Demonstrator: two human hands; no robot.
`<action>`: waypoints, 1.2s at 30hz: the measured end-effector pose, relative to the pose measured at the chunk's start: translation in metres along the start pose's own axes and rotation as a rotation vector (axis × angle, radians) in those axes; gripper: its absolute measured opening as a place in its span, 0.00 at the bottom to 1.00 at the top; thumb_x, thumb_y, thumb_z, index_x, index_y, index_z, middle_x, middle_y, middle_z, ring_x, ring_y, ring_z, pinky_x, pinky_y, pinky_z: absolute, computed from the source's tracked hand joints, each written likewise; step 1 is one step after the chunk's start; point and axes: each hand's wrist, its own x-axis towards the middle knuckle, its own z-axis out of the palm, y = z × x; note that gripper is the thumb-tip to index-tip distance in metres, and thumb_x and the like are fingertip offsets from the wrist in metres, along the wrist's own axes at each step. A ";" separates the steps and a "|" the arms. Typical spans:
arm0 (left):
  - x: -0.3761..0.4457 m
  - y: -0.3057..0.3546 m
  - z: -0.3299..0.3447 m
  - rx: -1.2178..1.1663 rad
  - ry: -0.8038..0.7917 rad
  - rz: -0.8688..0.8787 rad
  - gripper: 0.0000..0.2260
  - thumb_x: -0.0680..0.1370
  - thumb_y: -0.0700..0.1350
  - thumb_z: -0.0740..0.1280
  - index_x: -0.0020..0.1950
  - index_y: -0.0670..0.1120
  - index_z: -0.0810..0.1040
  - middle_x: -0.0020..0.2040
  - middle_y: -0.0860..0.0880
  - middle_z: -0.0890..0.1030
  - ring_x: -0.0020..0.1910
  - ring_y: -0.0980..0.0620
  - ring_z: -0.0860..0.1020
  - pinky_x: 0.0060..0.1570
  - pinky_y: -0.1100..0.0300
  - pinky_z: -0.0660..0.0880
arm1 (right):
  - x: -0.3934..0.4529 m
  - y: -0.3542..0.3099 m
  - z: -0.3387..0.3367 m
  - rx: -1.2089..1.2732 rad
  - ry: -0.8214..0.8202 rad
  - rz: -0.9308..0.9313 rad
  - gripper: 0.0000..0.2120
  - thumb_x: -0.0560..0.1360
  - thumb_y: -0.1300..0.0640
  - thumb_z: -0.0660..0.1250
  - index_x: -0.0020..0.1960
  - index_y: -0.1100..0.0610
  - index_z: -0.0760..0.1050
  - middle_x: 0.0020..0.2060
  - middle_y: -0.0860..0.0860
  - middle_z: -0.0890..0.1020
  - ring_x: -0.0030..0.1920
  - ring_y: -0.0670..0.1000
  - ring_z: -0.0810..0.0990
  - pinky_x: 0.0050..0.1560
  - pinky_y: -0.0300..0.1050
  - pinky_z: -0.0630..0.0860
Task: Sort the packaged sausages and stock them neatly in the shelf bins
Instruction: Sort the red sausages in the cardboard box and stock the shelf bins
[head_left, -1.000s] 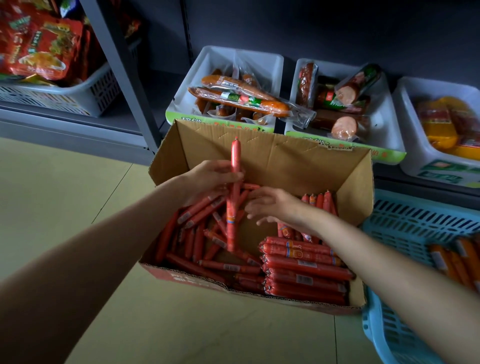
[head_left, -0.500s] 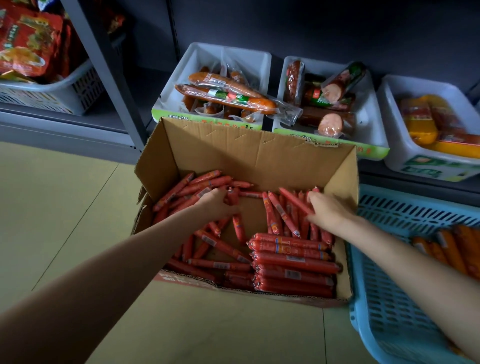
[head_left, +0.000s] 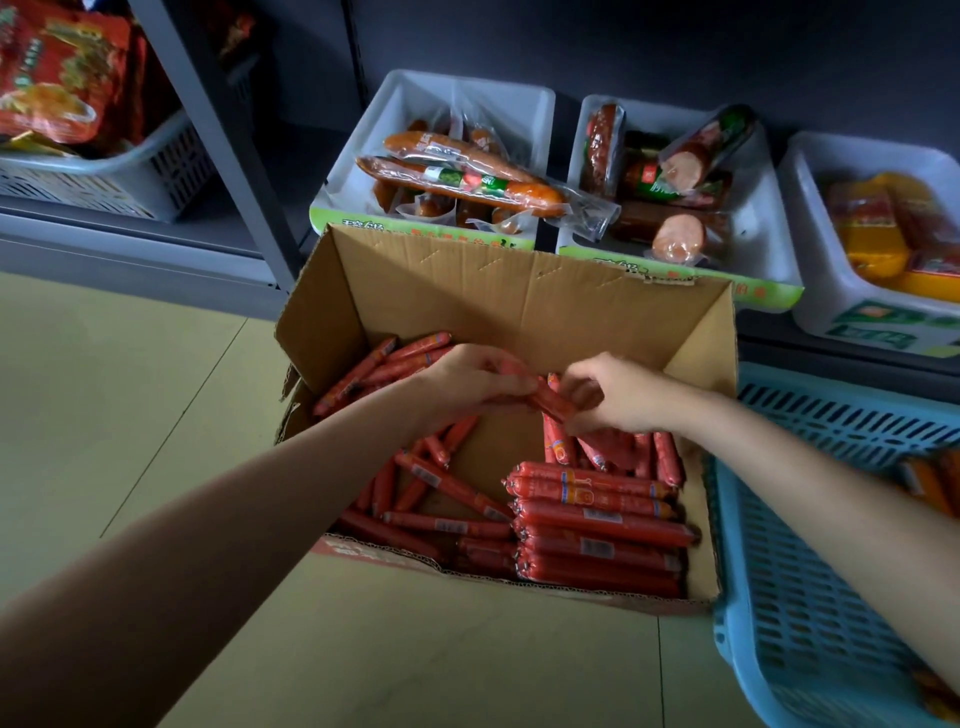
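Shop floor, cardboard box open before the shelf bins.
Both hands meet over the box centre. Left hand: grip closed, fingers curled round red sausages. Right hand: grip closed, pinching the same sticks from 3 o'clock. Loose sausage sticks lie at 9 o'clock in the box, stacked rows at 5 o'clock. Blue basket touches the box at 3 o'clock.

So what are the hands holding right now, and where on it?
Both hands pinch one small red sausage over the box, one at each end.
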 end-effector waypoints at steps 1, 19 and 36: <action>0.002 -0.005 -0.004 0.174 -0.022 0.003 0.03 0.75 0.33 0.68 0.46 0.40 0.78 0.40 0.45 0.80 0.33 0.59 0.80 0.37 0.68 0.78 | -0.004 0.006 -0.002 -0.107 -0.067 0.030 0.14 0.67 0.56 0.77 0.50 0.53 0.78 0.47 0.51 0.81 0.50 0.52 0.79 0.52 0.48 0.75; -0.015 -0.083 -0.061 1.668 -0.273 -0.044 0.20 0.78 0.40 0.62 0.70 0.50 0.66 0.69 0.48 0.61 0.62 0.45 0.73 0.57 0.55 0.73 | -0.004 0.000 0.022 -0.124 -0.071 -0.070 0.05 0.73 0.58 0.70 0.48 0.52 0.78 0.41 0.47 0.81 0.42 0.52 0.81 0.40 0.39 0.75; -0.011 0.024 -0.054 0.035 0.159 0.081 0.04 0.75 0.41 0.69 0.47 0.41 0.78 0.41 0.46 0.80 0.37 0.53 0.79 0.40 0.65 0.79 | 0.028 -0.038 0.034 0.378 0.029 -0.140 0.13 0.71 0.68 0.71 0.38 0.53 0.72 0.30 0.46 0.76 0.25 0.38 0.73 0.29 0.34 0.72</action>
